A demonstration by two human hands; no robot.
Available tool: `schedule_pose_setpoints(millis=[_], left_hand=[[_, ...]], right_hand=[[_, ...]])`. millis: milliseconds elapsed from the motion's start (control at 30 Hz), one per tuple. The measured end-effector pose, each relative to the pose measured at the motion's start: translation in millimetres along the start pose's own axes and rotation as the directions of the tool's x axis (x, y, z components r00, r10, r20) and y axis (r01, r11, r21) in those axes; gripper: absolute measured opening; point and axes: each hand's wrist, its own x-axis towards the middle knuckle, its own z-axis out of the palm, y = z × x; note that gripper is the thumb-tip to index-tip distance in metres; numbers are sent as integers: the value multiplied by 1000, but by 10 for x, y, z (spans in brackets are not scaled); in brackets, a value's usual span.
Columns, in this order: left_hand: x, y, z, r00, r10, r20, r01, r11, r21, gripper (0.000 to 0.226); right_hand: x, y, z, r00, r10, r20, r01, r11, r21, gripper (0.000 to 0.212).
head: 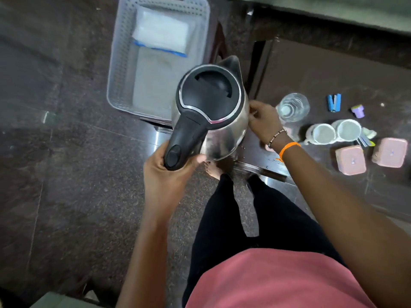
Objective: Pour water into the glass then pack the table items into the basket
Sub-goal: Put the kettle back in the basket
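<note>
A steel electric kettle (224, 130) with a black lid and handle hangs in the air between the basket and the table. My left hand (169, 172) grips its black handle. My right hand (262, 121) touches the kettle's steel side with its fingertips. A clear glass (293, 106) stands on the dark table (333, 74), just right of my right hand. The grey perforated basket (120, 70) sits at the upper left on a stool, with a white packet (162, 34) lying in it.
On the table right of the glass are two white mugs (333, 133), two pink lidded boxes (369, 155), a blue clip (334, 102) and a small purple cap (358, 111). Dark stone floor lies to the left. My legs and bare foot show below the kettle.
</note>
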Motion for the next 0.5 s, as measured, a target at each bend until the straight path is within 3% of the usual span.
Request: schedule_pose_setpoints(millis=[167, 267, 400, 500], left_hand=[[282, 89, -479, 989, 88, -121, -92, 995, -28, 24], [566, 67, -677, 978, 117, -175, -138, 984, -114, 20], [1013, -11, -803, 973, 146, -181, -173, 974, -145, 19], [1351, -152, -828, 975, 114, -188, -147, 974, -171, 19]], right_hand=[[277, -568, 369, 999, -28, 39, 24, 994, 106, 24], [477, -804, 615, 1000, -17, -23, 19, 996, 89, 19], [771, -908, 914, 979, 154, -130, -153, 988, 21, 27], [935, -896, 1083, 953, 272, -131, -273, 962, 6, 30]])
